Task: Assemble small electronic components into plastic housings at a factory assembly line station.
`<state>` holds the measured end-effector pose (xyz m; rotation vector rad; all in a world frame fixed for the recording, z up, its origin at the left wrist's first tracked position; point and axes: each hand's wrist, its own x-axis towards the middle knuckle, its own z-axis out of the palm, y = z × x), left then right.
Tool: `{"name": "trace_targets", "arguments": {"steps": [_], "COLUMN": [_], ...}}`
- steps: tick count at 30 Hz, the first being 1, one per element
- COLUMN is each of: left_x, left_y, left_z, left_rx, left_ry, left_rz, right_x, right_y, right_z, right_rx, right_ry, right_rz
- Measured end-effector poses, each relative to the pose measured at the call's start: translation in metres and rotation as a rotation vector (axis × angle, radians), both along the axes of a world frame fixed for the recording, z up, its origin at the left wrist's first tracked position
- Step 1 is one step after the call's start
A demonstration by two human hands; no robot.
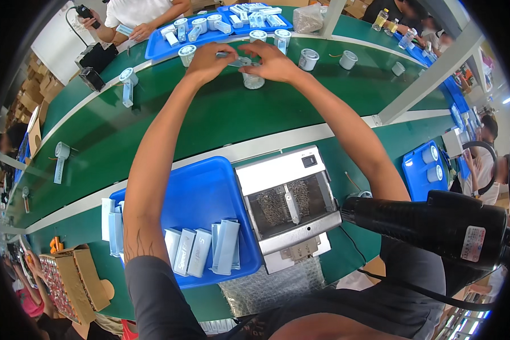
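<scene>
Both arms reach out over the green belt. My left hand is closed on the grey-blue handle end of a handheld fan. My right hand has its fingers curled round the other end of that fan, so much of it is hidden. Just beneath my right fingers stands a clear-and-white round cup-like part; whether it joins the fan I cannot tell. Nearby on the belt are a white round fan head to the right and another white round head to the left.
Close to me, a blue tray holds several light-blue handle pieces. Beside it sits a silver screw feeder full of small screws. A black gun-shaped tool juts in at right. Co-workers sit around, one person's hand opposite.
</scene>
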<state>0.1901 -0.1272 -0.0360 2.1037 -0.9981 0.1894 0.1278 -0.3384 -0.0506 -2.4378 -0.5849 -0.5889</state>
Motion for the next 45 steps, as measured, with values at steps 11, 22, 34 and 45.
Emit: {"name": "trace_targets", "arguments": {"steps": [11, 22, 34, 45], "left_x": [-0.026, -0.003, -0.041, -0.026], "left_y": [-0.06, -0.027, -0.041, -0.037], "left_z": [-0.028, -0.038, -0.054, -0.055], "left_rx": [0.048, 0.069, -0.179, -0.2], "left_ry": [0.181, 0.315, 0.124, 0.142], "left_rz": [0.145, -0.158, 0.165, 0.025], "right_x": [0.02, -0.016, -0.014, -0.013], "right_y": [-0.051, -0.024, -0.016, -0.015], "right_z": [0.003, -0.012, -0.006, -0.002], "right_rx": [0.3, 0.642, 0.413, 0.089], "right_ry": [0.279, 0.29, 0.214, -0.046], "right_rz": [-0.129, 0.081, -0.008, 0.035]}}
